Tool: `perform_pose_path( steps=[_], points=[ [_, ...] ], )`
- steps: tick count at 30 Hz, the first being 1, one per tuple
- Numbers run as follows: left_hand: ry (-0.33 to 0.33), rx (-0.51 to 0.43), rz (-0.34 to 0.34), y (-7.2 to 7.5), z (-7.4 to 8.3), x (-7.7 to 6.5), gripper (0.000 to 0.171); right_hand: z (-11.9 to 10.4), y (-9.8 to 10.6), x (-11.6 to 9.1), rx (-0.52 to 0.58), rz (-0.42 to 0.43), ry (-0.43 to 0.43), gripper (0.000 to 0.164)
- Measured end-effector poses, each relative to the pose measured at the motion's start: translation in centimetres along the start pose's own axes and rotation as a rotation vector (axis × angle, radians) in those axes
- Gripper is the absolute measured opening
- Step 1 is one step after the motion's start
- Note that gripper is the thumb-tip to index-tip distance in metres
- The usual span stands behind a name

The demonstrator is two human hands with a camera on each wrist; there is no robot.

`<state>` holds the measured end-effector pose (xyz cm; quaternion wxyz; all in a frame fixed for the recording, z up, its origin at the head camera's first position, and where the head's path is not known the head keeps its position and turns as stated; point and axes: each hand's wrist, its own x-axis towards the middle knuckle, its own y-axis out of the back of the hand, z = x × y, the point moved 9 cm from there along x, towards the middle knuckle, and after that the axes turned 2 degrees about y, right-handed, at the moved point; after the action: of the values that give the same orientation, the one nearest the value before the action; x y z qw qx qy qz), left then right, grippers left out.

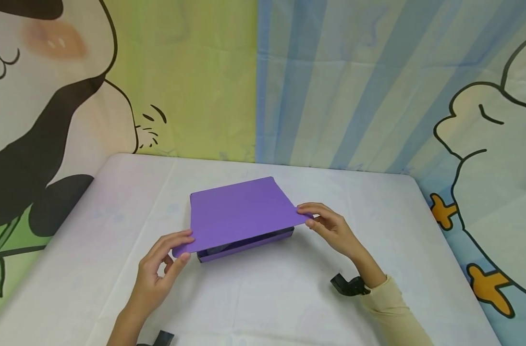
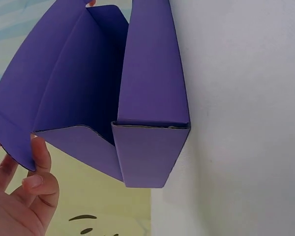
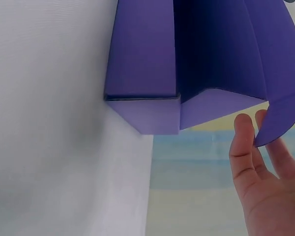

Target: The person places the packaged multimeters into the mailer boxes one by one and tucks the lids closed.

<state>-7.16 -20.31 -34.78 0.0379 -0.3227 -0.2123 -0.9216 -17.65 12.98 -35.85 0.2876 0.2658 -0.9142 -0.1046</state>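
Observation:
A purple cardboard box (image 1: 256,246) rests on the white table with its hinged lid (image 1: 238,209) raised a little at the front. My left hand (image 1: 154,274) pinches the lid's left front corner between thumb and fingers. At the opposite front corner, my right hand (image 1: 336,233) holds the lid the same way. In the left wrist view, the lid's side flap (image 2: 81,145) and rounded front tab (image 2: 14,142) stand clear of the box body. The right wrist view shows another side flap (image 3: 221,105) and a tab (image 3: 280,118) by my fingers. The box's inside is mostly in shadow.
A white cloth covers the table (image 1: 263,302). Behind it hangs a curtain (image 1: 332,86) with cartoon animals, yellow on the left and blue-striped on the right. A black strap piece (image 1: 349,285) sits at my right wrist, and another (image 1: 163,338) at my left.

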Motion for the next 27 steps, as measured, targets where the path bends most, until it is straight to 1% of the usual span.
perform_pose_path(
  steps=[6,13,20,24,27],
  points=[
    [-0.011,0.012,-0.025,-0.1,-0.1,-0.4,0.035,0.3,-0.2,-0.3,0.000,-0.003,-0.010,0.032],
    [-0.015,0.045,-0.085,-0.5,-0.4,-1.2,0.036,0.6,-0.4,-0.7,0.006,-0.014,0.002,0.032],
    [-0.034,0.044,-0.100,-0.8,-0.6,-1.7,0.037,1.1,-0.7,-1.4,0.019,-0.036,-0.006,0.034],
    [-0.027,0.051,-0.105,-0.9,-0.9,-2.0,0.040,1.2,-0.7,-1.6,0.011,-0.041,-0.012,0.035],
    [-0.014,0.047,-0.123,-1.2,-1.1,-2.2,0.044,1.2,-0.7,-1.8,0.013,-0.044,-0.012,0.035]
  ],
)
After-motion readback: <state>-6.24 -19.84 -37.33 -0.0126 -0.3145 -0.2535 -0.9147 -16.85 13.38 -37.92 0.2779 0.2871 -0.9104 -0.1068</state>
